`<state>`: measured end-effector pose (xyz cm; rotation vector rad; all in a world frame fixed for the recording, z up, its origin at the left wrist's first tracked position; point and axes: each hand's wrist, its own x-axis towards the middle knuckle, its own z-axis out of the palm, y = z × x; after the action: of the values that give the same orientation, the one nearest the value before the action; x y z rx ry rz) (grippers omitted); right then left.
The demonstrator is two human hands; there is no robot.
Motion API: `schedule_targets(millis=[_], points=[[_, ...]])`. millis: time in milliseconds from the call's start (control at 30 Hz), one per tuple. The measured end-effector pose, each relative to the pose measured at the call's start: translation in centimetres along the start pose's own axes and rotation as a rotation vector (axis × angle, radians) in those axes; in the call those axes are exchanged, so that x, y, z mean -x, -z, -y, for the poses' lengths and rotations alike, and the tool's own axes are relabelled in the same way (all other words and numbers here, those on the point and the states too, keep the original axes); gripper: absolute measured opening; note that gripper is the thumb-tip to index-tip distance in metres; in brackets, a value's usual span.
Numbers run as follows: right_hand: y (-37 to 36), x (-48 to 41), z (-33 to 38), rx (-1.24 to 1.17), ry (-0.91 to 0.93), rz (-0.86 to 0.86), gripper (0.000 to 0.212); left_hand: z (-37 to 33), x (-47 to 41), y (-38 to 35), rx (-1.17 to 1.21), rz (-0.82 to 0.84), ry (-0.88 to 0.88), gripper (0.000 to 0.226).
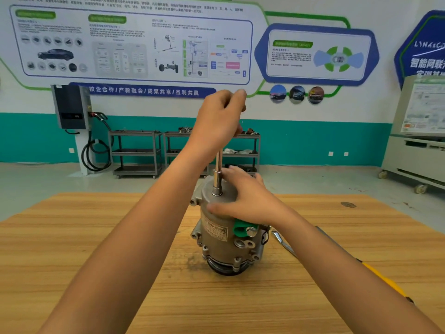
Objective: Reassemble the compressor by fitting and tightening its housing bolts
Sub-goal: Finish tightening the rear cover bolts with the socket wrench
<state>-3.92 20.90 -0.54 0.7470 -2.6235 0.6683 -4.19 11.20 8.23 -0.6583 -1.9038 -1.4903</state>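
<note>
The surface [101, 249] carries the compressor [226, 237], upright beneath both hands. The right hand [250, 201] rests on its top, fingers [216, 208] spread and pressing the housing, gripping nothing. The left hand [216, 124] is clenched around the top of the socket driver [218, 174], whose tip sits on a bolt just beside the right fingers. Keep the driver vertical; brace the housing firmly. No containers are visible.
</note>
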Motion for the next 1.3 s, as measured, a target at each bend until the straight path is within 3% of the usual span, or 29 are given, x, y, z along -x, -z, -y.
schedule_targets(millis=[100,167,233,367,433,500,567,667,733,767,867,933,1033,1100,1167,1300], points=[[0.1,-0.2,0.8,-0.634,0.028,-0.082,0.035,-0.2,-0.5,0.5,0.283,0.202,0.092,0.048],[0.1,-0.4,0.9,-0.749,0.034,-0.186,0.023,-0.2,-0.5,1.2,0.329,0.406,0.101,0.053],[0.0,-0.5,0.6,-0.729,0.05,-0.267,0.024,-0.5,-0.3,2.0,0.202,0.475,0.077,0.049],[-0.1,-0.3,0.3,-0.694,0.087,-0.359,0.021,-1.6,1.0,1.9,-0.315,0.175,-0.201,0.04],[-0.2,-0.1,0.2,-0.637,0.106,-0.428,0.021,-1.9,2.0,0.9,-0.365,0.025,-0.267,0.037],[-0.1,0.1,0.1,-0.566,0.105,-0.473,0.021,-1.8,2.3,0.3,-0.192,-0.08,-0.223,0.033],[-0.2,0.4,0.0,-0.504,0.084,-0.395,0.024,-1.4,1.6,0.4,0.169,-0.101,-0.098,0.03],[-0.4,0.5,-0.4,-0.447,0.059,-0.174,0.041,-0.6,0.2,1.6,0.825,0.219,0.185,0.024],[-0.4,0.5,-0.3,-0.494,0.065,-0.162,0.036,-0.2,-0.4,2.0,1.026,0.347,0.331,0.022],[-0.3,0.5,-0.3,-0.513,0.073,-0.197,0.032,0.0,-0.5,1.9,0.946,0.328,0.366,0.024],[-0.1,0.2,-0.4,-0.503,0.08,-0.322,0.015,0.1,0.2,1.1,0.307,0.155,0.325,0.036],[-0.3,-0.1,-0.2,-0.439,0.084,-0.373,0.01,-0.4,1.1,0.4,-0.012,0.029,0.126,0.041],[-0.6,-0.3,0.2,-0.364,0.105,-0.42,0.025,-1.1,2.1,-0.4,-0.391,0.005,-0.145,0.033],[-0.6,-0.3,0.2,-0.381,0.1,-0.376,0.019,-1.1,2.1,-0.6,-0.32,0.017,-0.159,0.03],[-0.5,-0.3,0.1,-0.518,0.063,-0.244,0.009,-0.9,1.4,-0.1,-0.066,0.071,-0.074,0.035],[-0.5,-0.6,0.4,-0.741,0.002,-0.152,0.025,-0.6,0.2,1.2,0.135,0.358,0.013,0.04]])
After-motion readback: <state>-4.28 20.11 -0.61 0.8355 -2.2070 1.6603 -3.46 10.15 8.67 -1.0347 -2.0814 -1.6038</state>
